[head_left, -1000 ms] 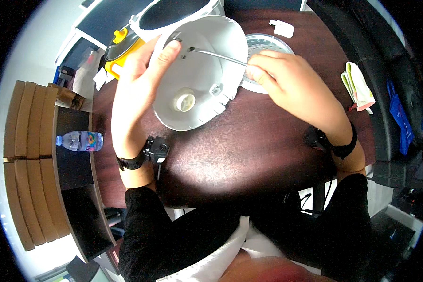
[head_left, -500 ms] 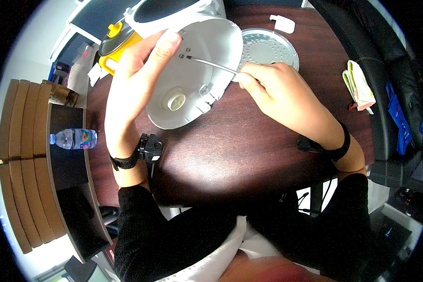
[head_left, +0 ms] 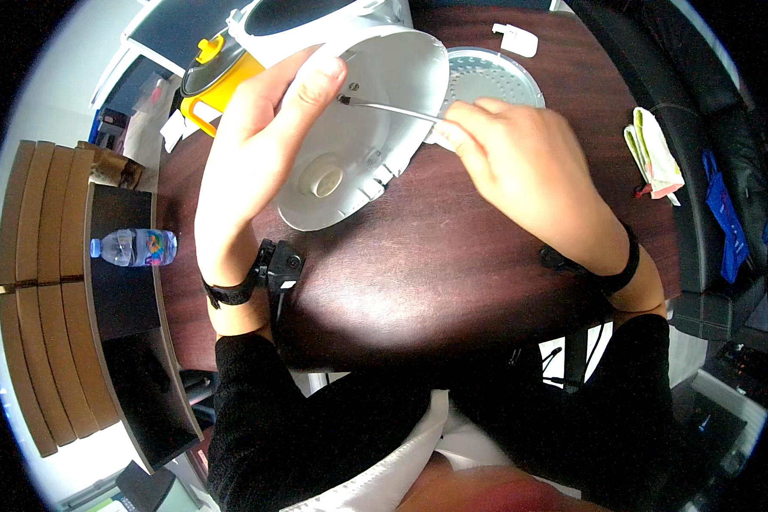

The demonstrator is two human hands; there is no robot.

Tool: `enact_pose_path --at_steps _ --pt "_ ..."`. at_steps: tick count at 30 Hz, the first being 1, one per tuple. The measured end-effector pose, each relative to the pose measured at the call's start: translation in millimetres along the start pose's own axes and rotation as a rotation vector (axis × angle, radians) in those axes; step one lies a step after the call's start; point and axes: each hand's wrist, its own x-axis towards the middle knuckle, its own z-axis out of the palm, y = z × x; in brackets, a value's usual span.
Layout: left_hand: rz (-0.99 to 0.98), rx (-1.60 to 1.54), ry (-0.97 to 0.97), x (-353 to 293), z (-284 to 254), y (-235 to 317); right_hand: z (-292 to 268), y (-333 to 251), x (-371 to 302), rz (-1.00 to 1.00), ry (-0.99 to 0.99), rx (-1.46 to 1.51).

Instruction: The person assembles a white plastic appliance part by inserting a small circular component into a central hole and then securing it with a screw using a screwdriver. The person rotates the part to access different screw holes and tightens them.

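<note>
A white, bowl-shaped plastic cover (head_left: 363, 128) is held tilted above the table, its hollow inner side facing me. My left hand (head_left: 260, 136) grips its left edge, thumb on the inner side and the other fingers hidden. My right hand (head_left: 525, 162), a little blurred, is closed around a screwdriver (head_left: 392, 108); its handle is hidden in the fist. The dark tip meets the cover's inner face near my left thumb, beside a small screw hole (head_left: 354, 87). Lower on the cover is a round white socket (head_left: 322, 179).
Behind the cover stands a larger white appliance body (head_left: 316, 38). A perforated metal disc (head_left: 495, 81) and a small white plastic piece (head_left: 518, 41) lie at the back. A yellow pot (head_left: 241, 72) and a water bottle (head_left: 136, 247) are on the left, a folded cloth (head_left: 655, 162) on the right.
The cover has shifted slightly right and turned a little more edge-on, with my left hand moving along. My right hand has shifted slightly right and rotated with the screwdriver, whose tip stays against the cover.
</note>
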Motion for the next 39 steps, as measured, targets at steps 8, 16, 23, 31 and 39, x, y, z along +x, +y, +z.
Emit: enact_pose_path --at_steps 8,16,23,31,39 --pt "0.070 -0.228 -0.135 -4 2 -9 -20 -3 -6 -0.017 0.046 -0.210" --pt "0.266 -0.009 -0.127 -4 2 -11 7 14 -1 0.038 -0.066 0.298" --pt "0.249 0.021 -0.112 -1 -1 -12 12 10 0 0.603 -0.682 1.434" --pt "0.226 0.047 -0.096 0 -4 -14 10 11 -2 0.566 -0.704 1.339" --pt "0.255 0.111 -0.096 -1 -2 -10 1 5 -6 0.070 -0.044 0.166"
